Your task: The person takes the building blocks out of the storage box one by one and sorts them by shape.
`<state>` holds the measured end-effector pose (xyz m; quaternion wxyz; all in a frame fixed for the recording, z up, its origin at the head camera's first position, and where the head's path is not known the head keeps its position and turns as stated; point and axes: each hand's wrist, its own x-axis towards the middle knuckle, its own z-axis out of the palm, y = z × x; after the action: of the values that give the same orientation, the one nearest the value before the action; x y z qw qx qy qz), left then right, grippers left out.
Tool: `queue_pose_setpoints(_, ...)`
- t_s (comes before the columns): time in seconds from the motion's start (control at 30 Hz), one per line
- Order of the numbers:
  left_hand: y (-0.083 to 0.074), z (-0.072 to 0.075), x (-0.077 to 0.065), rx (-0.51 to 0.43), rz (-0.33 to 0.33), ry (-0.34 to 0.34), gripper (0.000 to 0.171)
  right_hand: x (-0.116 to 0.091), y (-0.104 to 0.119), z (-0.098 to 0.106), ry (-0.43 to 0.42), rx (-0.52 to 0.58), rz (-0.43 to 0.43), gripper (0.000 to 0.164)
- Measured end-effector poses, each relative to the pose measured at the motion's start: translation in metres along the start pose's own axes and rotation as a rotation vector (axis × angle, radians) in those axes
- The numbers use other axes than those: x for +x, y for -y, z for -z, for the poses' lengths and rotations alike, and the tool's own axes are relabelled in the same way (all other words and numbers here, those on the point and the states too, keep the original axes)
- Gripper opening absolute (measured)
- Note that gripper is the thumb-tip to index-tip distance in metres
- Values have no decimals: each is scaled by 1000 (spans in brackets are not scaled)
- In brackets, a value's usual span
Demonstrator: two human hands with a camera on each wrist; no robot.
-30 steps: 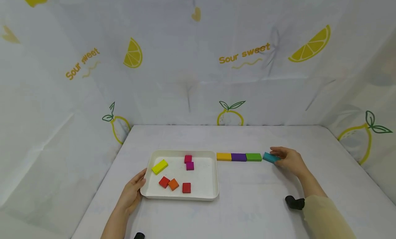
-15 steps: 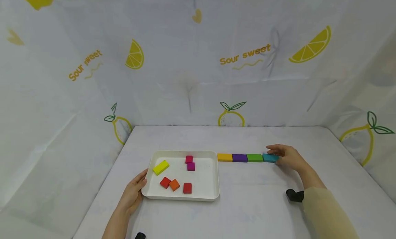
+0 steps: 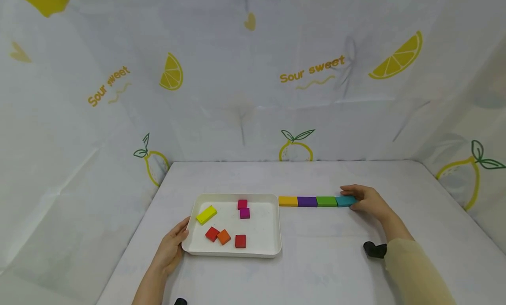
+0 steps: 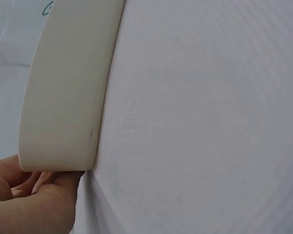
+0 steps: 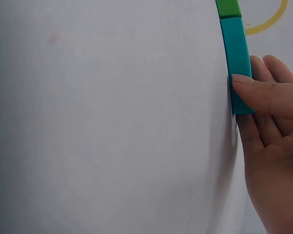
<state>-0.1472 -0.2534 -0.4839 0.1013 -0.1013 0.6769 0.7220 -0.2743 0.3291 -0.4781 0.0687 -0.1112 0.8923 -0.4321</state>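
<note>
Head view: mildly dim, soft, even light; direction hard to tell. Faint diffuse shadow on table (image 3: 316,270) beside right sleeve (image 3: 415,270); backdrop (image 3: 221,120) greyer than table, paler sheen lower left. Left wrist view: tray (image 4: 63,97) side dull, cloth washed flat grey. Right wrist view: left edge darkens, cloth hazy, teal block (image 5: 237,48) fairly crisp.

Teal block (image 3: 345,202); green block (image 3: 326,202); white tray (image 3: 262,228); white backdrop (image 3: 209,120), yellow lemon pattern (image 3: 172,73).
</note>
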Motion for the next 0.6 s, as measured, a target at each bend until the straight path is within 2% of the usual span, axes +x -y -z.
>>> queue_pose_setpoints(0.13, 0, 0, -1, 4, 0, -1, 54, -2, -1, 1, 10, 43, 6, 64)
queue_pose_setpoints(0.37, -1, 0, 0, -6, 1, -2, 53, -3, 2, 0, 0, 50, 8, 65)
queue_pose_setpoints(0.6, -2, -1, 1, -17, -2, -2, 53, -3, 17, -2, -13, 60, -45, 70)
